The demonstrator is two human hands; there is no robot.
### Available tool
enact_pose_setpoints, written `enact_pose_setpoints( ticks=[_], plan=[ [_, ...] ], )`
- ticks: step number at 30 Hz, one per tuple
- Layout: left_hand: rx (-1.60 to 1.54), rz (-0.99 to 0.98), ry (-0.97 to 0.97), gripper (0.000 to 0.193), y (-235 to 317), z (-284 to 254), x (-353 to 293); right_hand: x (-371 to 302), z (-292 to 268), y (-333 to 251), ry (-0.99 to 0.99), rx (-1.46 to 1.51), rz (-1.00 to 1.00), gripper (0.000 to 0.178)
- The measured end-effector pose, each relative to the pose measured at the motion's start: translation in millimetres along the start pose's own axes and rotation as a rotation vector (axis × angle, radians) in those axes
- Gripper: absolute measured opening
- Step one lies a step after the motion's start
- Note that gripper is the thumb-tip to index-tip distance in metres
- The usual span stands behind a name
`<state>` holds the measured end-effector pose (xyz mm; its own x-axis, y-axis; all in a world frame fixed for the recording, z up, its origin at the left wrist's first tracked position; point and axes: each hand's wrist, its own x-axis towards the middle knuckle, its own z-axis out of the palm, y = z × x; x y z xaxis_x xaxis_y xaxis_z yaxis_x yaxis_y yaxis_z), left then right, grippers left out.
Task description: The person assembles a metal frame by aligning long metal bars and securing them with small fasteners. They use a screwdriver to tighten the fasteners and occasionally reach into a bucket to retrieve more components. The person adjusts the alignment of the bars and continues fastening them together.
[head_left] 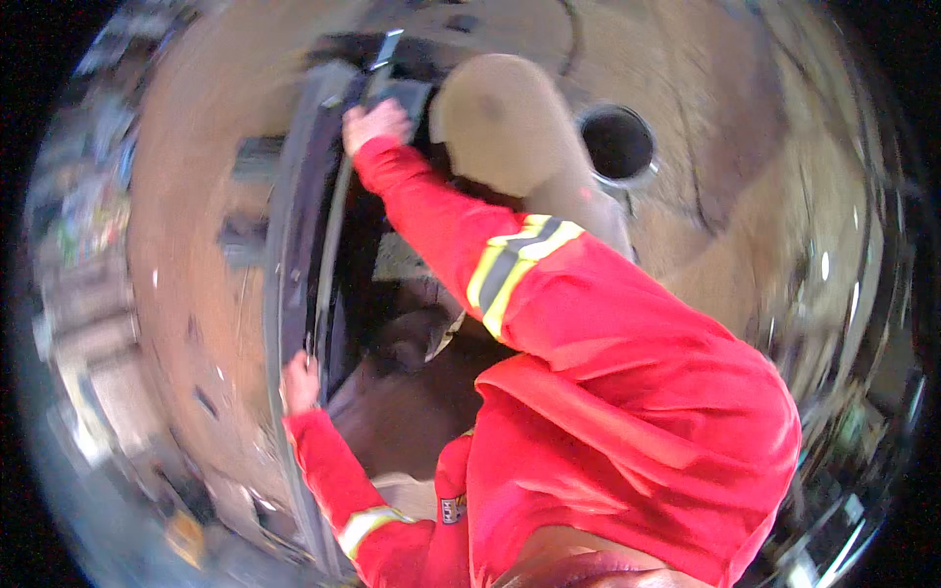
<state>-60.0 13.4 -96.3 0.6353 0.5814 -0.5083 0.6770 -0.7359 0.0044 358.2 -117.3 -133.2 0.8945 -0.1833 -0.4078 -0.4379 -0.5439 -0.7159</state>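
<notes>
A long, thin, light-coloured strip (pixel 339 211) lies lengthwise along a dark metal beam (pixel 294 211) on my left. At the strip's nearer end, my left hand (pixel 300 384) is closed around it against the beam. Farther up, my right hand (pixel 377 125) is closed where the strip passes, its fingers smeared by motion. Beyond that hand the strip's shiny far end (pixel 390 44) sticks out. Both arms wear red sleeves with reflective bands. Blur hides the strip's exact kind.
My bent knee (pixel 500 118) in beige trousers is right of the beam. A dark, round bucket-like container (pixel 618 144) stands on the brown floor (pixel 725 118) beyond it. Dark flat pieces (pixel 257 159) lie left of the beam. Blurred clutter lines the far left.
</notes>
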Motion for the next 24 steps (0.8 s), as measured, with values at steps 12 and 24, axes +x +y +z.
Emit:
enact_pose_setpoints(
  ticks=[12,24],
  plan=[
    [-0.444,-0.048,0.315,0.024,56.8,-97.4,7.1,-9.2,-33.1,9.2,-0.561,0.393,0.136,0.04],
    [-0.262,-0.142,0.186,0.022,-66.8,-70.7,246.2,176.3,-349.6,111.8,-0.307,-0.712,-0.325,0.023]
  ],
)
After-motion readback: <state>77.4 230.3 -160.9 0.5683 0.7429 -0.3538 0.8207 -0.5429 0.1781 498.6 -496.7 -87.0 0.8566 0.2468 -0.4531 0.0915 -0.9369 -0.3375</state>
